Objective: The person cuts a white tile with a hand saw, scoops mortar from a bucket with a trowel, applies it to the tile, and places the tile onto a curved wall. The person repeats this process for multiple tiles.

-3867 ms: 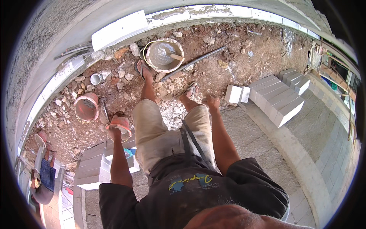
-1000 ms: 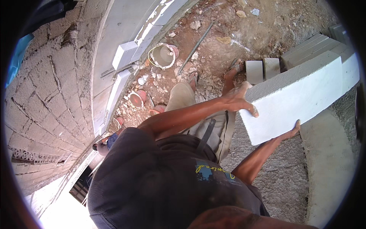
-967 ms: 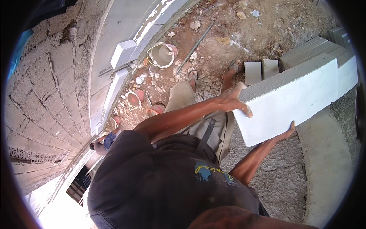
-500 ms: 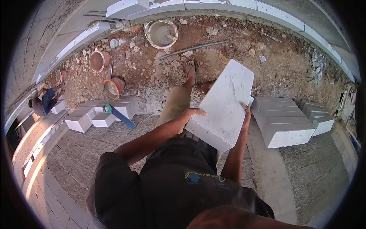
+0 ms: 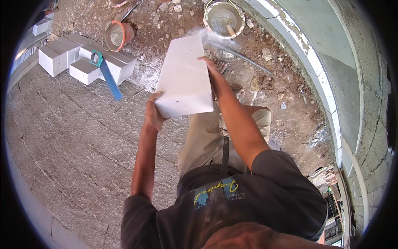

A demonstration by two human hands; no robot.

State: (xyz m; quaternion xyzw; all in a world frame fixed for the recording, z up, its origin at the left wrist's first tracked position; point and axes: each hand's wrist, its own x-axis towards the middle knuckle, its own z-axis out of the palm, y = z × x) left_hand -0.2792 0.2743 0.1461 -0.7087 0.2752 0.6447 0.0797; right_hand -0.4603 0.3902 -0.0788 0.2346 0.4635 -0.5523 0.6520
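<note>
A large white lightweight concrete block (image 5: 182, 68) is held up in front of me between both hands, its far end angled. My left hand (image 5: 154, 111) grips its near left corner, thumb on top. My right hand (image 5: 212, 69) clasps the right side, farther along. Pale dust hangs by the block's far right end. To the left, a handsaw (image 5: 109, 78) with a blue blade and green handle leans on a group of white blocks (image 5: 53, 62).
An orange bucket (image 5: 129, 34) stands behind the blocks. Farther right is a pale bucket (image 5: 239, 20) with grey mix and a handled tool, near a metal bar (image 5: 251, 61). Rubble-strewn soil (image 5: 286, 120) borders a curved low block wall (image 5: 319, 85); rough paving (image 5: 78, 137) spreads left.
My view has turned toward the left. The block has swung left with both hands still on it, and dust now shows near its far end.
</note>
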